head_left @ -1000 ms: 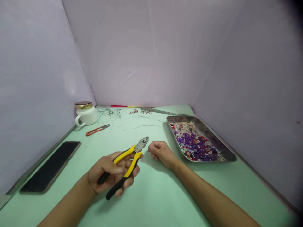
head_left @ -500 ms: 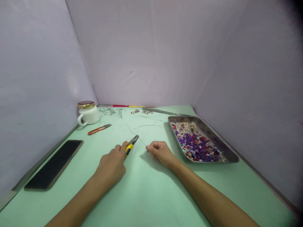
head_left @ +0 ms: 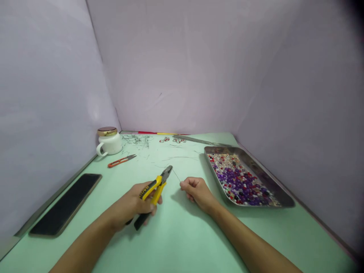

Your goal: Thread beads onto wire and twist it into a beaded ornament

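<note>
**Pliers and thin wire over the green table**

The left hand is gripping yellow-and-black pliers, their grey steel nose lying beside a fine wire that the right hand is pinching in a curled fist. A metal tray is holding glossy round beads nearby.

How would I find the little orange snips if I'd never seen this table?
Start at the white mug with the gold lid in the far left corner of the green table. Just in front of it lie the orange snips, alone and flat. They are far smaller than the yellow pliers in the left hand.
</note>
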`<state>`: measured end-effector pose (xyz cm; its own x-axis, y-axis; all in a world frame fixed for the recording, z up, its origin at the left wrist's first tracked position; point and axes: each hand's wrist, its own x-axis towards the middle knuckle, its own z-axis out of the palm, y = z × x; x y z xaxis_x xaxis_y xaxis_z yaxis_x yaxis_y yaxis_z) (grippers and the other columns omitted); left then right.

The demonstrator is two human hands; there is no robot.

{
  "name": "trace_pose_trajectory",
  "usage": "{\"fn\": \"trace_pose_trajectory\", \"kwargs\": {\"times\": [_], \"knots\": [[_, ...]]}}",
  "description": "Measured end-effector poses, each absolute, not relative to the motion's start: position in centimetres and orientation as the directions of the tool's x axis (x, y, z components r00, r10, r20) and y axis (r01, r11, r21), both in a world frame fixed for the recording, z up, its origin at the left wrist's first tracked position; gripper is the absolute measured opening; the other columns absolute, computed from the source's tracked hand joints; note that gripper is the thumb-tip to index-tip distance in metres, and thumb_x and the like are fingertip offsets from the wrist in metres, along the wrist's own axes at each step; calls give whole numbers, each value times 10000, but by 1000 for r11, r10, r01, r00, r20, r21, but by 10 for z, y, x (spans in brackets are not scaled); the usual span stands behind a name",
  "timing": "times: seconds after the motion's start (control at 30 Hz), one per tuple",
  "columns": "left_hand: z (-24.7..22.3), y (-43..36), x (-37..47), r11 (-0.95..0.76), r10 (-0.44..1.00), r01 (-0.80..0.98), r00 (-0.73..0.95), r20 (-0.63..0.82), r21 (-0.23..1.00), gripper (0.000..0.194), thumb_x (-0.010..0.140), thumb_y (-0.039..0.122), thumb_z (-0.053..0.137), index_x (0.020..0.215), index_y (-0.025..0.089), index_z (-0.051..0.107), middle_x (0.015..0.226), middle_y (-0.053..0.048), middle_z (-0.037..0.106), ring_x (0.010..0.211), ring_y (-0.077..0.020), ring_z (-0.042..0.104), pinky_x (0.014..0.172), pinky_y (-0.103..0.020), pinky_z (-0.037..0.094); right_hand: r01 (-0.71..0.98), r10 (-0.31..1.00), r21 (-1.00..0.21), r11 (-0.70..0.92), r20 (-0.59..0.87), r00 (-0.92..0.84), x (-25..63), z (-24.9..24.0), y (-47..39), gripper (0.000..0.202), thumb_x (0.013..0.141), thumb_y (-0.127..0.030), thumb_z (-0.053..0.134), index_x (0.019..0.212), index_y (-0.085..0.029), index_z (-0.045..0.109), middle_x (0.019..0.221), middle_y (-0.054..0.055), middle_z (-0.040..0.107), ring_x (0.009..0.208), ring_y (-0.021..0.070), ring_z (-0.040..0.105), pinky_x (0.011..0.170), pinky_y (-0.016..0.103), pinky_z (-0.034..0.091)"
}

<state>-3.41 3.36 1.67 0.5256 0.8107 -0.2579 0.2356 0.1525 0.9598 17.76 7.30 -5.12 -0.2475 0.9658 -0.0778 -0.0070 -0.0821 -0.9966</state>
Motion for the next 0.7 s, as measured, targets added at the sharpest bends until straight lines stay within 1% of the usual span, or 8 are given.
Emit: {"fn": "trace_pose_trajectory", "kwargs": {"times": [0.13, 0.2, 0.27, 0.33, 0.4, 0.5, 0.6, 0.7], "knots": [[8, 35, -29, -158, 963, 870, 239, -120, 467, 569, 622, 50, 396, 1166, 216, 420, 893, -72, 542, 759, -213, 534, 620, -309, 399, 41, 964, -993, -107, -113, -239, 175, -49, 73, 297, 668, -428, 598, 569, -158, 520, 354, -78, 402, 297, 40, 258, 321, 192, 171], [2, 34, -23, -169, 975, 967, 192, -108, 189, 707, 608, 28, 378, 1284, 210, 287, 965, -107, 527, 795, -246, 537, 607, -325, 392, 70, 965, -991, -111, -124, -232, 174, -48, 73, 293, 664, -421, 601, 562, -159, 518, 360, -75, 413, 298, 41, 262, 320, 192, 171], [-1, 32, -20, -162, 981, 983, 170, -95, 89, 740, 597, 24, 379, 1307, 192, 250, 989, -124, 520, 810, -258, 533, 598, -327, 390, 83, 965, -991, -107, -123, -230, 174, -48, 73, 289, 664, -417, 603, 561, -160, 518, 365, -73, 418, 300, 42, 269, 321, 191, 176], [1, 32, -21, -149, 981, 959, 175, -89, 241, 674, 601, 37, 394, 1254, 198, 337, 961, -105, 533, 790, -235, 532, 608, -315, 397, 65, 965, -993, -96, -109, -240, 174, -49, 73, 288, 669, -419, 601, 570, -160, 521, 368, -74, 418, 303, 43, 276, 323, 191, 182], [7, 32, -25, -93, 959, 809, 230, -167, 581, 500, 613, 66, 411, 1095, 182, 475, 823, -65, 548, 700, -195, 526, 574, -287, 409, 32, 963, -996, -89, -94, -253, 175, -49, 73, 292, 673, -426, 597, 578, -159, 524, 365, -76, 414, 304, 43, 279, 327, 190, 187], [15, 32, -32, 192, 835, 278, 457, -306, 941, 310, 629, 117, 446, 928, 154, 516, 696, -32, 512, 604, -156, 498, 450, -238, 410, 5, 962, -996, -86, -85, -259, 177, -51, 74, 299, 670, -429, 597, 574, -155, 526, 359, -74, 416, 306, 44, 289, 337, 191, 204], [16, 32, -36, 455, 705, -133, 658, -265, 880, 409, 625, 150, 494, 1033, 167, 474, 822, -56, 526, 608, -139, 511, 406, -215, 429, -15, 962, -997, -76, -69, -263, 178, -52, 74, 292, 670, -424, 598, 580, -154, 532, 368, -71, 422, 317, 49, 311, 346, 190, 224], [15, 32, -37, 550, 632, -229, 742, -221, 804, 468, 614, 162, 511, 1079, 171, 455, 833, -67, 531, 600, -131, 516, 406, -211, 444, -26, 963, -998, -62, -53, -262, 179, -54, 74, 292, 677, -425, 592, 590, -152, 538, 380, -70, 421, 329, 52, 323, 350, 188, 236]]}}
